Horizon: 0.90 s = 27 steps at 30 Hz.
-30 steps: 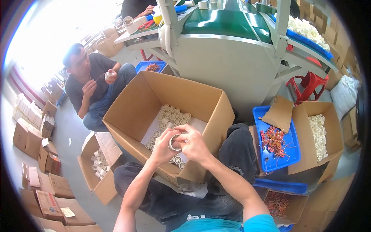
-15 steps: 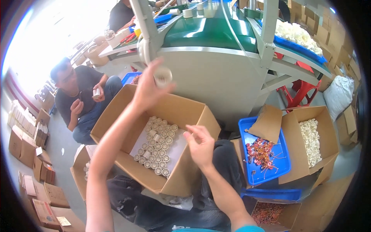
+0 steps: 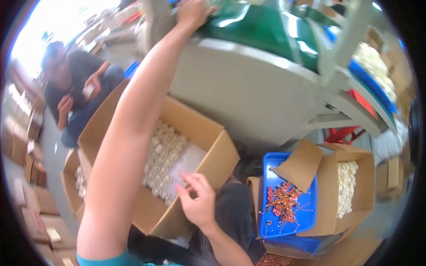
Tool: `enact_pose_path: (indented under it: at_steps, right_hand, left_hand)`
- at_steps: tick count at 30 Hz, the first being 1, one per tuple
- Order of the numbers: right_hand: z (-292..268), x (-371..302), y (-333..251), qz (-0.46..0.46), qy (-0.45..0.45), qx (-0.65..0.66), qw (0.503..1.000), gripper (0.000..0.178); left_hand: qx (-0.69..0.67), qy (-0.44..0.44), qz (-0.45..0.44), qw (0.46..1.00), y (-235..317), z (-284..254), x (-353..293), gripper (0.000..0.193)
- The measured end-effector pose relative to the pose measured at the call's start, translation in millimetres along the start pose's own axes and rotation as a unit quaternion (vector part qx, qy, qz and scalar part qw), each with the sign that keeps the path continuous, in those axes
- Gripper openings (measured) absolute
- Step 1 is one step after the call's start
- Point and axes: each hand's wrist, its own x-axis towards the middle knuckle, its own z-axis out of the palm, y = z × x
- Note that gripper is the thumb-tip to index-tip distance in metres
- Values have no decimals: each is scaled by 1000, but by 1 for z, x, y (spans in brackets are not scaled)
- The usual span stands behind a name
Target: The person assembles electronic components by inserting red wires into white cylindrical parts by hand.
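Note:
My left arm stretches far forward over the large cardboard box (image 3: 213,153). At the top of the view my left hand (image 3: 193,14) is over the edge of the green conveyor belt (image 3: 248,22); its fingertips are mostly hidden, so whether it holds anything does not show. Low at the box's near right wall is my right hand (image 3: 198,201), its fingers curved and apart with nothing between them. Inside the box, several rows of white round plastic sockets (image 3: 162,162) stand on a pale sheet, partly covered by my left arm.
To the right are a blue tray (image 3: 311,217) of red parts with wires, a torn cardboard piece (image 3: 299,166) and a carton (image 3: 326,190) of white parts. A person (image 3: 73,88) crouches at the left, handling a white piece. The grey conveyor frame (image 3: 248,93) rises ahead.
My left hand, which held a white cylindrical piece above the box, has moved up and forward to the conveyor. My right hand is lower at the box's wall. The whole view has tilted and shifted.

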Motion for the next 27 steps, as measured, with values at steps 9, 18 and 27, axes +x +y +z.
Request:
enact_pose_path:
  at_steps: [9,18,27]
  right_hand:
    - [-11,5,-2,23,38,106,993,31]
    - [-3,0,-3,55,44,107,992,28]
    - [5,5,5,73,59,85,992,26]
  left_hand:
    - [-111,249,191,943,-1,-12,-91,81]
    - [-49,-234,68,968,-59,175,-478,45]
    - [94,-445,-94,885,-73,240,-570,47]
